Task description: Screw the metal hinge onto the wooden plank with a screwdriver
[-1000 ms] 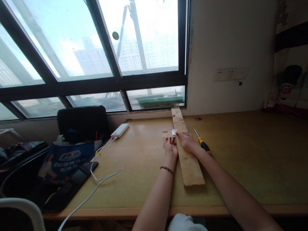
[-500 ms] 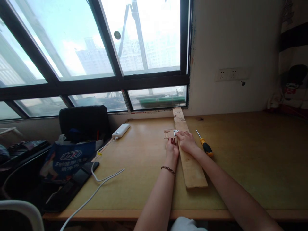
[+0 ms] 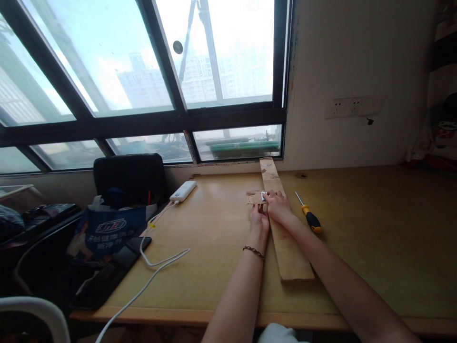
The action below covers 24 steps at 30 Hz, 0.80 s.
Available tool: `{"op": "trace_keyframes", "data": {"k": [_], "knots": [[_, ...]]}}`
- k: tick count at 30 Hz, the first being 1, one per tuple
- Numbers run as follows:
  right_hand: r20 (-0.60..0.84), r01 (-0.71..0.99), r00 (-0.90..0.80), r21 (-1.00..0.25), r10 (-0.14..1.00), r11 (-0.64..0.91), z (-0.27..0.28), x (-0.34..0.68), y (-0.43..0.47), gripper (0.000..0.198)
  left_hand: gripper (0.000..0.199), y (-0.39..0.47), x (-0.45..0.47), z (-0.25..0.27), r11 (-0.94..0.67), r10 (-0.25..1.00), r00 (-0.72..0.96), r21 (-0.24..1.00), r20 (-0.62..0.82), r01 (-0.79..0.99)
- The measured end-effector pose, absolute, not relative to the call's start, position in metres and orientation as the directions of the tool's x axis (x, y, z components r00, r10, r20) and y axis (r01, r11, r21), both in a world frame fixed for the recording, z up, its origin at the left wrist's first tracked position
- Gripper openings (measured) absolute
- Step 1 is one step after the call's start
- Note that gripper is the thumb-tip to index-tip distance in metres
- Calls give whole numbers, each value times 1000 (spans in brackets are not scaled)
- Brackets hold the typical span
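Observation:
A long wooden board (image 3: 291,255) lies lengthwise on the table, its far end near the window sill. A small wooden piece (image 3: 253,198) sticks out to the left from beside it. Where the two meet rests a small silver metal hinge (image 3: 263,196), partly under my right fingertips. From the near side, my left hand (image 3: 259,221) grips the small piece, its fingertips partly hidden beneath. My right hand (image 3: 279,208) lies over the board, its fingers bent and pressed on the hinge's right side. A yellow-and-black screwdriver (image 3: 311,219) lies right of my right hand, its shaft pointing away.
On the table's left stands a white power bank (image 3: 183,191) with a white cable (image 3: 162,263) trailing over the front edge. A black chair (image 3: 128,178) with a blue bag (image 3: 110,233) is at the left. Window and wall (image 3: 357,143) bound the back.
The view has shifted, so everything sits slightly farther right. My right fingers now cover more of the hinge, which showed more fully before. My left hand keeps its hold on the small wooden piece.

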State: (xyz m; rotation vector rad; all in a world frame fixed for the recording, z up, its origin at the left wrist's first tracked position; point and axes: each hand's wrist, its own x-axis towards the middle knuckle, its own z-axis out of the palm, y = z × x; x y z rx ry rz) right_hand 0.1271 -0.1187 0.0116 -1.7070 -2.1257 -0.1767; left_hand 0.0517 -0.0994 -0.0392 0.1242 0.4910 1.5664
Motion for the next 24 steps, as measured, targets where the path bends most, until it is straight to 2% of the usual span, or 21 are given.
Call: {"op": "trace_keyframes", "data": {"k": [8,11,13,16,19,21,24], "knots": [[422,945,-163,-192,892,263,6,131,-122,42,11,-102,53,-39,-29,969,-129,421,-211,-906],[461,913,-150,-275,874,301,3,134,-121,45,10,-104,53,-37,-41,969,-145,447,-202,-894],[475,856,-129,-389,870,340,0,138,-118,50,12,-105,53,-36,-34,971,-139,467,-194,-884],[514,680,-34,-616,857,397,-7,150,-111,57,14,-107,54,-34,-21,971,-134,490,-197,-872],[537,464,212,-791,816,400,-19,166,-106,49,15,-109,56,-30,-26,971,-145,524,-188,-851],[479,325,364,-869,799,373,-28,175,-104,39,15,-111,57,-27,-31,969,-162,560,-186,-828],[353,134,478,-934,804,331,-35,184,-106,29,16,-114,57,-22,-40,962,-194,606,-191,-794]]}}
